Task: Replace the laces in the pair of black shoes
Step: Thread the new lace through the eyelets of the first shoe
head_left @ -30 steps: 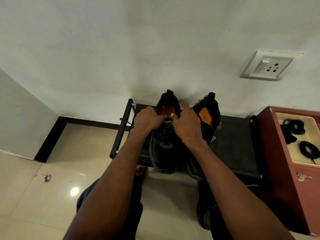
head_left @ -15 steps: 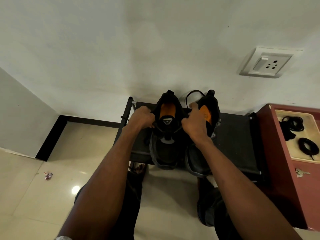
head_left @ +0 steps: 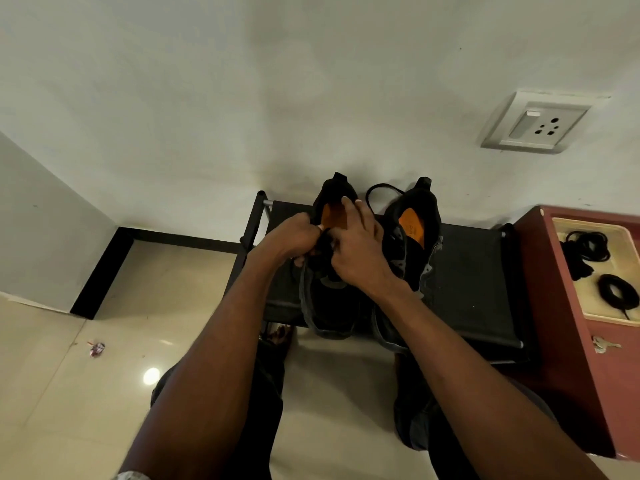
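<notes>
Two black shoes with orange insoles stand side by side on a low black rack [head_left: 474,271]. Both my hands meet over the tongue of the left shoe [head_left: 327,306]. My left hand [head_left: 294,237] is curled and pinches something dark at the lace area. My right hand [head_left: 356,251] grips there too, with two fingers reaching up over the orange insole. A black lace [head_left: 377,194] loops up behind my right hand, toward the right shoe [head_left: 415,237]. What exactly the fingers hold is hidden between the hands.
A red cabinet [head_left: 561,341] stands to the right, with a cream tray [head_left: 585,299] holding coiled black laces [head_left: 616,292]. Keys [head_left: 602,344] lie on the cabinet. A wall socket [head_left: 533,123] sits above. My knees are below on the tiled floor.
My hands had spread apart to the shoe's sides half a second ago, and have come back together over the left shoe's tongue. The lace loop stays up behind the shoes.
</notes>
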### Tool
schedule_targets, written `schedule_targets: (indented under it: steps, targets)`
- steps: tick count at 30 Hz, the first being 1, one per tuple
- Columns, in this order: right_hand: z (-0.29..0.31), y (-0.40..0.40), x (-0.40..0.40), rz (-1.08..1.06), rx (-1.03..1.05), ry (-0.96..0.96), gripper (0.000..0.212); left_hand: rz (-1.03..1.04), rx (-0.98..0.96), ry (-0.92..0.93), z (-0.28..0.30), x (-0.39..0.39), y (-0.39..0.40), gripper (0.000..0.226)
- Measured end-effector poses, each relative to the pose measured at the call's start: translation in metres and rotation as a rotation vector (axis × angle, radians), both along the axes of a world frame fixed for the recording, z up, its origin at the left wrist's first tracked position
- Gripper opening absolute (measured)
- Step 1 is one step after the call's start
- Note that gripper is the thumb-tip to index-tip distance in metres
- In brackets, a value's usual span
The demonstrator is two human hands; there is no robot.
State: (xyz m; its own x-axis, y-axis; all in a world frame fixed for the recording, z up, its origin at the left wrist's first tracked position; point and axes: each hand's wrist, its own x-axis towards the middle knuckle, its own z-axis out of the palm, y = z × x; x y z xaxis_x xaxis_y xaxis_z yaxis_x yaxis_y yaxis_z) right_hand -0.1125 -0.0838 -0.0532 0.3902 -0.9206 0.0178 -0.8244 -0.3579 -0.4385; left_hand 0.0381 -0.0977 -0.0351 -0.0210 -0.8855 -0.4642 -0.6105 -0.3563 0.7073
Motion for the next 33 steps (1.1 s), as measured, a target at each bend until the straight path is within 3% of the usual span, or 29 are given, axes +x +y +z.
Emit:
schedule_targets:
  steps: [3, 6, 11, 13, 17, 20, 24, 27, 30, 33]
  targets:
    - [-0.003, 0.008, 0.003, 0.073, 0.029, 0.173, 0.038, -0.004, -0.023, -0.067, -0.004, 0.002, -0.004, 0.031]
    - [-0.002, 0.01, 0.004, 0.051, 0.039, 0.2, 0.035, -0.003, -0.06, -0.132, -0.006, 0.004, -0.005, 0.033]
    - [0.004, 0.012, 0.006, -0.235, -0.068, -0.182, 0.01, 0.016, -0.053, -0.148, -0.001, 0.004, -0.004, 0.029]
    - [0.009, 0.011, 0.005, -0.371, -0.109, -0.339, 0.012, 0.049, -0.059, -0.137, -0.001, 0.005, -0.004, 0.03]
    - [0.017, 0.002, -0.003, -0.451, -0.181, -0.392, 0.018, 0.058, -0.078, -0.147, 0.0, 0.002, -0.002, 0.028]
    - [0.015, 0.003, -0.001, -0.218, -0.094, -0.207, 0.037, 0.077, -0.101, -0.173, 0.001, -0.001, -0.003, 0.026]
    - [0.006, 0.011, 0.005, 0.022, -0.023, 0.127, 0.032, 0.071, -0.105, -0.172, 0.002, -0.004, -0.004, 0.024]
    - [0.002, 0.012, 0.004, 0.053, -0.023, 0.206, 0.034, 0.067, -0.104, -0.173, 0.002, -0.003, -0.004, 0.024]
    - [0.01, 0.005, 0.002, -0.107, -0.109, 0.014, 0.022, 0.072, -0.097, -0.178, 0.002, -0.001, -0.004, 0.026]
    - [0.022, -0.009, -0.008, -0.589, -0.156, -0.454, 0.018, 0.07, -0.089, -0.17, 0.002, 0.001, -0.005, 0.026]
